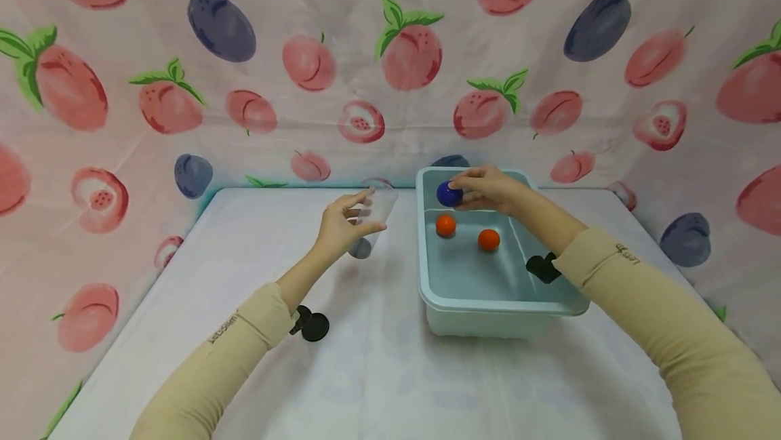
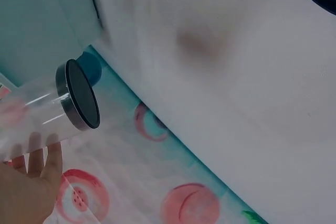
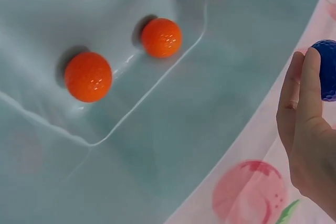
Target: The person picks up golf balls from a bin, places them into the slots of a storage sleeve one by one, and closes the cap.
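My left hand (image 1: 339, 224) grips a clear plastic cup (image 1: 382, 204) with a dark base, tilted above the table to the left of the tub. In the left wrist view the cup's dark bottom (image 2: 83, 95) shows, with fingers along its clear side. A dark blue dimpled ball (image 1: 449, 194) is pinched by my right hand (image 1: 488, 189) over the far left part of the light blue tub (image 1: 506, 306). Two orange balls (image 1: 445, 225) lie apart on the tub's floor, below that hand. Only part of the blue ball shows in the right wrist view.
The tub stands on a white-covered table (image 1: 378, 372), right of centre. Behind and at the sides hangs a fruit-patterned cloth (image 1: 366, 40). A black round object (image 1: 315, 327) is beside the left cuff, and another black piece (image 1: 543, 268) is by the right cuff.
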### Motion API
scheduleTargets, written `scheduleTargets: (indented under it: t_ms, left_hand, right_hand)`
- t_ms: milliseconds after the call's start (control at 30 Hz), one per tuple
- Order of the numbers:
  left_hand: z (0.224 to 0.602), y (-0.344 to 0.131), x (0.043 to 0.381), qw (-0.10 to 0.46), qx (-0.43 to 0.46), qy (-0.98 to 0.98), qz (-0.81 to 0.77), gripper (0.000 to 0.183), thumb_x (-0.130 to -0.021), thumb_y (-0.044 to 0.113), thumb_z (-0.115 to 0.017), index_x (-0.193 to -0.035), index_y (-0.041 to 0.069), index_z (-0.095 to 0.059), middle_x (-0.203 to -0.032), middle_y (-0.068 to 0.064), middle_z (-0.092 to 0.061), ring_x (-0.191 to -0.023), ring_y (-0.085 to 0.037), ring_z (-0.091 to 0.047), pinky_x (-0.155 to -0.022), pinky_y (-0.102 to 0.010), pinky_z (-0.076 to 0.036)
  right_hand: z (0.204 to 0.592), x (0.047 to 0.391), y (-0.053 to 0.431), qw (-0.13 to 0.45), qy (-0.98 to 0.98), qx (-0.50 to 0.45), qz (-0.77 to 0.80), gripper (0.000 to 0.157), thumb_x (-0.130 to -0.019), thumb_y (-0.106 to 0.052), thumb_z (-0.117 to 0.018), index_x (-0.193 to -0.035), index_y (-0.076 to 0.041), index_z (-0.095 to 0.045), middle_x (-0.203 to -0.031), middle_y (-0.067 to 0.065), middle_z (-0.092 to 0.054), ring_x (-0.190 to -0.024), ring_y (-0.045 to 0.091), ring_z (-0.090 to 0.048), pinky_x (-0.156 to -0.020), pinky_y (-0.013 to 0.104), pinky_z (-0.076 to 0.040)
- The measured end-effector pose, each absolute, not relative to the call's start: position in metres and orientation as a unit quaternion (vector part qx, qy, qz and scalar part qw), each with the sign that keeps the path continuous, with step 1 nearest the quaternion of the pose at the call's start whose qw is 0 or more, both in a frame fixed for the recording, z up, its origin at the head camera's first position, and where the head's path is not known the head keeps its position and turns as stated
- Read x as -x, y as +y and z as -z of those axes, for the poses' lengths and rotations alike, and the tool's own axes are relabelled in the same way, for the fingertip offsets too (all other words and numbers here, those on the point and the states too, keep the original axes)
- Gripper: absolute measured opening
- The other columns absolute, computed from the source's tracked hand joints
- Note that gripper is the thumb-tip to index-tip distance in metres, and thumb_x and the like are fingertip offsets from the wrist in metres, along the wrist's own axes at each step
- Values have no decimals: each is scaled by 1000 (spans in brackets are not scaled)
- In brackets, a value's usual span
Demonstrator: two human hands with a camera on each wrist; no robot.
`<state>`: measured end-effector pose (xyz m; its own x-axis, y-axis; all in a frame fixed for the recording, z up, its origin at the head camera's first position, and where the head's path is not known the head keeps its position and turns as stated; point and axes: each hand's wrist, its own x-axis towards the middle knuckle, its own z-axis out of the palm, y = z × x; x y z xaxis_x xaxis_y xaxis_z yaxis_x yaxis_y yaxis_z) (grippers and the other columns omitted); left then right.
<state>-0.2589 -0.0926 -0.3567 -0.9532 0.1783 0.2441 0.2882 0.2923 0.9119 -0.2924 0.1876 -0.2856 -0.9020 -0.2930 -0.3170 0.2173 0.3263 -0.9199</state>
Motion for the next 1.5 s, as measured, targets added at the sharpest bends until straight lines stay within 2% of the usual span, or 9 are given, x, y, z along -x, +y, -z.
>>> scheduleTargets:
  t_ms: [400,500,633,767,1033,1167,1300,1367,1500]
  left_hand:
    - [353,-84,253,29,142,-831,538,65,-72,12,-82,-132,11,-56,-129,-12,-60,-116,-29,-59,-97,-44,-49]
    - [353,-81,252,30,157,-830,535,63,-72,11,-81,-130,8,-57,-128,-12,-61,-117,-28,-59,-101,-43,-46]
    - [354,-78,252,31,170,-832,528,61,-73,10,-80,-130,6,-57,-129,-13,-60,-118,-29,-58,-103,-41,-44]
    - [357,-76,253,30,176,-831,527,60,-74,10,-80,-129,5,-57,-129,-14,-60,-118,-31,-57,-103,-42,-44]
    - [356,-74,252,26,184,-831,524,60,-73,8,-80,-128,5,-58,-128,-15,-60,-117,-33,-58,-102,-44,-44]
    - [355,-72,251,29,188,-833,519,60,-73,8,-81,-128,4,-58,-127,-16,-61,-115,-34,-58,-101,-46,-45]
    - [355,-70,251,37,192,-837,512,60,-72,8,-81,-128,4,-59,-127,-15,-61,-114,-33,-60,-99,-45,-47]
    - [356,-71,251,39,192,-838,510,61,-72,8,-81,-128,4,-58,-127,-15,-61,-113,-34,-60,-97,-45,-49]
    - [356,-71,250,29,186,-840,509,61,-72,9,-81,-128,6,-59,-128,-14,-61,-111,-33,-61,-96,-45,-50]
  right_hand:
    - [279,275,167,231,752,23,617,45,-97,-16,-50,-135,7,-40,-139,25,-42,-86,13,-65,-99,40,-44]
    - [278,272,163,230,755,24,613,46,-97,-16,-50,-137,5,-40,-141,25,-42,-98,22,-64,-101,40,-44]
    - [278,269,156,234,754,27,613,46,-98,-15,-49,-138,5,-40,-144,25,-39,-119,37,-53,-105,43,-41]
    - [279,267,150,238,749,23,618,45,-98,-13,-48,-138,5,-39,-145,24,-37,-125,41,-47,-107,45,-38]
    - [279,266,144,230,754,8,615,45,-97,-15,-52,-138,3,-42,-145,22,-40,-121,37,-51,-103,42,-42]
    - [280,266,143,227,751,9,620,46,-97,-17,-52,-137,3,-43,-138,22,-46,-105,26,-61,-103,42,-43]
    - [281,266,143,219,746,22,629,45,-97,-19,-52,-135,5,-43,-125,20,-53,-91,16,-65,-102,43,-43]
    - [281,266,143,217,748,27,627,45,-97,-20,-52,-134,5,-43,-121,18,-55,-91,15,-65,-101,44,-43]
    - [284,267,146,216,758,26,615,45,-97,-19,-51,-135,5,-42,-125,21,-55,-95,18,-63,-103,45,-43]
